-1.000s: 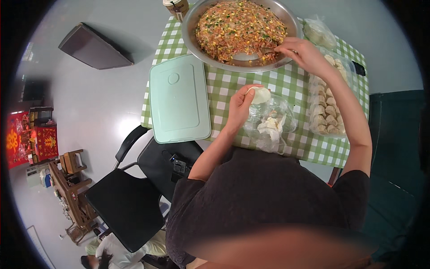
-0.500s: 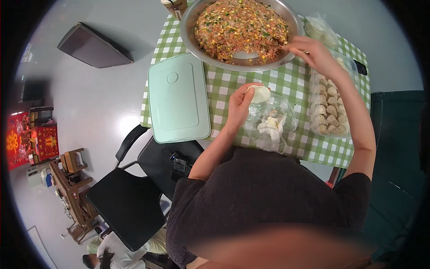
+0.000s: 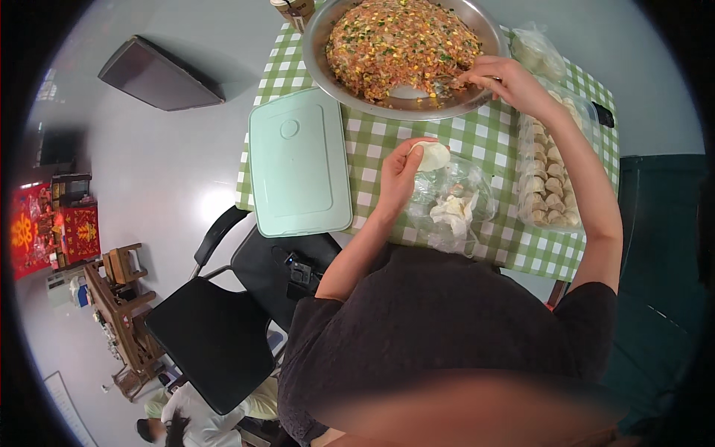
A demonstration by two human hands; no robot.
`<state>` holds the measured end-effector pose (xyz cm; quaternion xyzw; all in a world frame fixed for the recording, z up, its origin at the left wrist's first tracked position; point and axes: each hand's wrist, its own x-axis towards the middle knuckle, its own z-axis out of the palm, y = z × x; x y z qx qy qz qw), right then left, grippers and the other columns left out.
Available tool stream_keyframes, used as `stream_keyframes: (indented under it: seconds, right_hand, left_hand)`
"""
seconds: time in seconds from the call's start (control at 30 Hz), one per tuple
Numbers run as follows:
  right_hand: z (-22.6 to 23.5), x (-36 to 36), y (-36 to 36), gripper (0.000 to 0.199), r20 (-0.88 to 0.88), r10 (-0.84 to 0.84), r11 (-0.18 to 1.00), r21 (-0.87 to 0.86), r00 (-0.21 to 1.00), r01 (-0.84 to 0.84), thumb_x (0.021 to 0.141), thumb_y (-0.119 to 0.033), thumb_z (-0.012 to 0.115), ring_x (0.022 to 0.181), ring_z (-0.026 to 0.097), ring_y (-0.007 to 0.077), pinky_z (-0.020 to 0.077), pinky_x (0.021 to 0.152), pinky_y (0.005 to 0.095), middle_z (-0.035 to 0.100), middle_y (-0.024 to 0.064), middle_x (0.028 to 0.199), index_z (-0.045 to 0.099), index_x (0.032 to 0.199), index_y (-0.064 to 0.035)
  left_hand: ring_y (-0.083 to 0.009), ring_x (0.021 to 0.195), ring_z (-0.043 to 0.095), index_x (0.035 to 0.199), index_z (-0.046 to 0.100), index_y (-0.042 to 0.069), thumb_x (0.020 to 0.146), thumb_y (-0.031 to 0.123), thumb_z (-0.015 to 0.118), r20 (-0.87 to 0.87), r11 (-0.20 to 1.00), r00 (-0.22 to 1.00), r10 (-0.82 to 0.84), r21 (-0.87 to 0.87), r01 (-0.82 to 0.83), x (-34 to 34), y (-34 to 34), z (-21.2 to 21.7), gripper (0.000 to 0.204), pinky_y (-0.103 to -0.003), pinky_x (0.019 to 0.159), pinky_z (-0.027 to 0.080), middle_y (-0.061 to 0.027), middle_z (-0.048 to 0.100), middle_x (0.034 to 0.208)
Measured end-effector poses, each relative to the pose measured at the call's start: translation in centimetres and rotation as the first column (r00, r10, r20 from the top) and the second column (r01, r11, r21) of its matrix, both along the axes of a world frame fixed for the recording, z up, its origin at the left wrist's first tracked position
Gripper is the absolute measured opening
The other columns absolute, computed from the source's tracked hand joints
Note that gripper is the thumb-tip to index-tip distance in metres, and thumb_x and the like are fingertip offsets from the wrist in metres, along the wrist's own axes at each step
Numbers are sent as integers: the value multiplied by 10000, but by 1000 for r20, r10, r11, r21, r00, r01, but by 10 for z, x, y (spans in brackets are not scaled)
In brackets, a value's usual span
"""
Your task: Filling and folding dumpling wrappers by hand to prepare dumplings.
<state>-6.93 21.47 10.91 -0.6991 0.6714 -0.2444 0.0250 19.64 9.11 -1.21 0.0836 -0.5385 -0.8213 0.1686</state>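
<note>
A thin round white dough wrapper [image 3: 430, 156], judged soft and easily torn, is cupped flat from beneath in the left hand [image 3: 402, 173] above the green-checked desk [image 3: 372, 141]; the right hand [image 3: 506, 78] is pinched at the chopped filling in the wide steel basin [image 3: 488, 30].

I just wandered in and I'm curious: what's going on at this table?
A person is making dumplings at a green checked table. The left hand cups a round dough wrapper, while the right hand reaches into a big metal bowl of chopped filling. A clear bag of wrappers lies near the left hand, finished dumplings sit in a tray at the right, and a pale green lid lies to the left.
</note>
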Motion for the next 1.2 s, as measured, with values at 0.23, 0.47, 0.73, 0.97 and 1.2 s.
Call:
stream_keyframes:
  seconds: [0.23, 0.47, 0.73, 0.97, 1.2]
  right_hand:
    - [4, 25, 1, 285, 466, -251, 955, 264, 849, 138, 1066, -223, 543, 730, 577, 106, 478, 504, 248, 617, 28, 858, 734, 1108, -15]
    - [-1, 21, -7, 251, 453, -310, 949, 91, 836, 302, 1043, -196, 566, 825, 626, 255, 502, 798, 370, 686, 106, 928, 722, 1104, -9]
    - [-19, 16, -4, 217, 83, -159, 987, -8, 984, 160, 1006, -180, 605, 932, 619, 324, 508, 820, 407, 652, 115, 938, 726, 1101, -26]
    - [-8, 12, -1, 211, 11, -163, 983, -78, 987, 163, 1000, -139, 613, 930, 621, 316, 507, 824, 403, 661, 122, 947, 718, 1129, -9]
    - [-14, 18, 3, 216, 20, -147, 988, 50, 989, 146, 999, -180, 608, 980, 624, 337, 515, 848, 423, 669, 119, 992, 724, 1073, -13]
  left_hand:
    - [-198, 1062, 695, 1279, 607, -34, 1096, 214, 473, 18, 1000, 1000, -23, 6, 23, 0, 2, 0, 336, -329, 986, 515, -178, 730, 1166]
    - [-205, 1075, 695, 1279, 607, -36, 1096, 223, 480, 1, 1000, 1000, -5, 17, 5, 1, 0, -2, 341, -330, 989, 515, -178, 730, 1162]
    - [-205, 1087, 692, 1284, 603, -32, 1099, 219, 472, 11, 1000, 1000, -21, 21, 21, 1, -1, -3, 339, -332, 991, 516, -175, 729, 1167]
    - [-209, 1072, 698, 1283, 604, -33, 1100, 220, 468, 18, 999, 999, -34, 28, 34, 0, 0, 1, 340, -338, 983, 523, -176, 729, 1167]
    - [-207, 1064, 700, 1279, 607, -33, 1101, 224, 469, 13, 1000, 1000, -17, 16, 17, 0, 1, -2, 342, -336, 973, 529, -174, 729, 1165]
